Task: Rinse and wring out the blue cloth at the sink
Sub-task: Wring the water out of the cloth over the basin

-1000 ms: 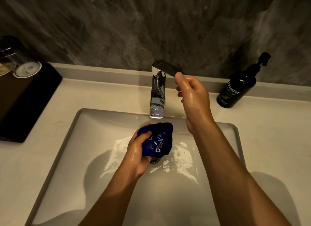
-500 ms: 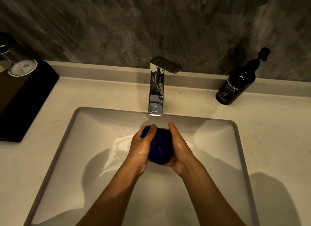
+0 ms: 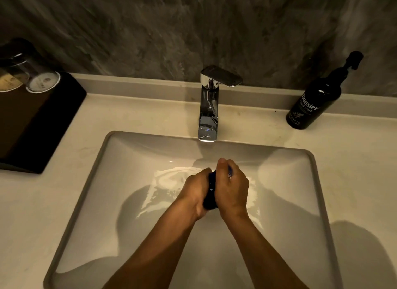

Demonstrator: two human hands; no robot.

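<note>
Presently, forearms: two bare forearms enter from 6 o'clock and meet over the middle of the basin.
Left hand [image 3: 196,193]: grip closed around the blue cloth [image 3: 211,192] from the 9 o'clock side, fingers curled under and mostly hidden.
Right hand [image 3: 233,187]: grip closed on the same cloth from the 3 o'clock side, knuckles up, thumb tip toward 12 o'clock.
Blue cloth: bunched into a tight wad between the two palms, only a narrow dark-blue strip visible; held above the basin floor, just toward 6 o'clock of the spout.
Sink [image 3: 103,159]: white rectangular basin set into the tabletop; wet sheen and pooled water around the hands.
Tabletop [image 3: 354,159]: pale stone, surrounds the basin.
Faucet [image 3: 209,108]: chrome, at 12 o'clock of the hands, flat lever on top; whether water runs cannot be told.
Soap bottle [image 3: 315,103]: dark pump bottle at 2 o'clock, label reads "hand wash".
Black tray [image 3: 43,125]: at 10 o'clock, carries two upturned glasses [image 3: 32,73].
Wall [image 3: 171,30]: grey marbled, farthest.
</note>
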